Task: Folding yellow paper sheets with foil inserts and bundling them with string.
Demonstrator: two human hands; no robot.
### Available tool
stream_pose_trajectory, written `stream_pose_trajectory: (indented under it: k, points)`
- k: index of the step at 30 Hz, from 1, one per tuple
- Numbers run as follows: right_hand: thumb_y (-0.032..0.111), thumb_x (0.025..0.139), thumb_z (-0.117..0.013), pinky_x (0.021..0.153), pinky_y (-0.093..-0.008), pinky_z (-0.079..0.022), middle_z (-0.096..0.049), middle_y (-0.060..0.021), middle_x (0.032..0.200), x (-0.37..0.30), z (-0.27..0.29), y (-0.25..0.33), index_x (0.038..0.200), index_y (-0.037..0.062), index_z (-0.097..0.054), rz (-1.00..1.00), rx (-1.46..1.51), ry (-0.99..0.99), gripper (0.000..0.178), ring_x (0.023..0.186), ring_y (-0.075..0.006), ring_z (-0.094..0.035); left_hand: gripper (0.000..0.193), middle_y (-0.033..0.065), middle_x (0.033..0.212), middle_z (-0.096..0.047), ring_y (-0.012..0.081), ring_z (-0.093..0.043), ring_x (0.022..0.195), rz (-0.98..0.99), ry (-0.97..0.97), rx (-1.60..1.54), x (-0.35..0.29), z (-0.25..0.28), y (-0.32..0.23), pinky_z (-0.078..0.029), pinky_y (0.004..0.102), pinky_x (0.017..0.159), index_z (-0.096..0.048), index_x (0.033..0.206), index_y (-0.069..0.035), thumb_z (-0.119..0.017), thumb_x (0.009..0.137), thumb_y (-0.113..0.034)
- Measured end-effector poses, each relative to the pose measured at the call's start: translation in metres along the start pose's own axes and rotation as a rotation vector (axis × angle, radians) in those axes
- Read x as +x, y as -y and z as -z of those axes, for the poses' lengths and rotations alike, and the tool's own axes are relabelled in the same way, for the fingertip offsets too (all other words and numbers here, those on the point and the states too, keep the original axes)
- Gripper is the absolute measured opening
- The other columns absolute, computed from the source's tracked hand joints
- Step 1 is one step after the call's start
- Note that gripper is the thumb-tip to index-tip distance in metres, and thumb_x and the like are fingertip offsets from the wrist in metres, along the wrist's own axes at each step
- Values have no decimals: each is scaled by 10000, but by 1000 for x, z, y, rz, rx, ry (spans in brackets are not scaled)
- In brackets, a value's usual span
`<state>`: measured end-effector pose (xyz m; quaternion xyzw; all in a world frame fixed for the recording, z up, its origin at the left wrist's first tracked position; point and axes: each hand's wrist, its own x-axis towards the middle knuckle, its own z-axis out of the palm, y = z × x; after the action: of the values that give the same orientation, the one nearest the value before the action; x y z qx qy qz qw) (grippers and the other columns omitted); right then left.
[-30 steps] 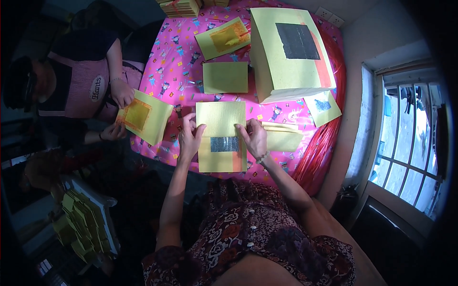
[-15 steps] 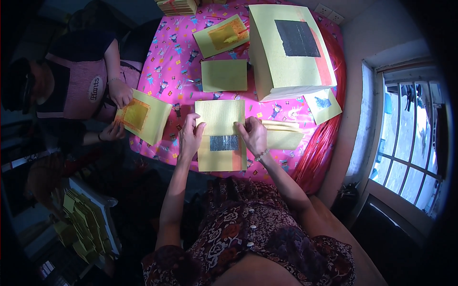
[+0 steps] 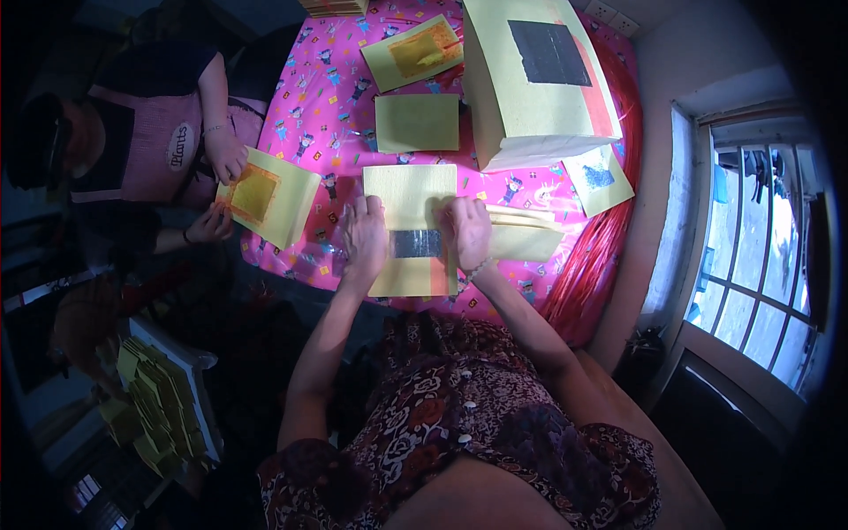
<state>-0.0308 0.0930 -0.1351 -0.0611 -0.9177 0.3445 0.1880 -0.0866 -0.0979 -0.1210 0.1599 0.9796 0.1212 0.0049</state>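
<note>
Yellow paper lies before me on the table. Its upper part is plain, and lower down it bears a dark silvery rectangle and an orange stripe. My left hand is closed at its left edge, fingers bent and thumb hidden. At the right edge my right hand is curled in the same way, slightly blurred. How much paper is under the fingers does not show. Right beside my right hand lies a low pile of yellow sheets. Beyond the paper rests a plain yellow sheet.
A tall stack of yellow paper stands at the back right, near red strands along the table's right edge. On the left a co-worker's hands hold a sheet with a gold square. A pink patterned cloth covers the table.
My thumbs no longer lie on top of the paper; both hands have turned and curled at its side edges. The whole scene sits slightly higher in view.
</note>
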Motion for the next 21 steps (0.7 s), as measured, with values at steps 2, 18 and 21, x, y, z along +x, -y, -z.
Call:
stream_pose_trajectory:
  k: [2, 18, 21]
  points:
    - [142, 801, -659, 699, -382, -447, -546, -67, 814, -4, -5, -7, 904, 93, -564, 175, -76, 100, 149, 806, -249, -552, 314, 171, 972, -525, 350, -558, 926, -2, 11, -5, -2, -1, -8, -454, 447, 815, -507, 996, -12, -641, 865, -264]
    - [195, 822, -650, 710, -363, -479, -516, -63, 824, 5, 3, -15, 894, 99, -572, 416, -49, 349, 143, 852, -235, -556, 520, 178, 1049, -475, 353, -551, 936, 67, -16, 2, -16, -10, -29, -487, 426, 791, -447, 1101, 3, -684, 838, -378]
    - [168, 787, -682, 708, -362, -478, -502, -69, 812, 4, 2, -17, 857, 90, -570, 342, 91, 335, 153, 835, -242, -544, 562, 202, 1069, -467, 380, -534, 962, 36, -86, -110, -22, -11, -19, -467, 447, 817, -430, 1144, 9, -699, 828, -370]
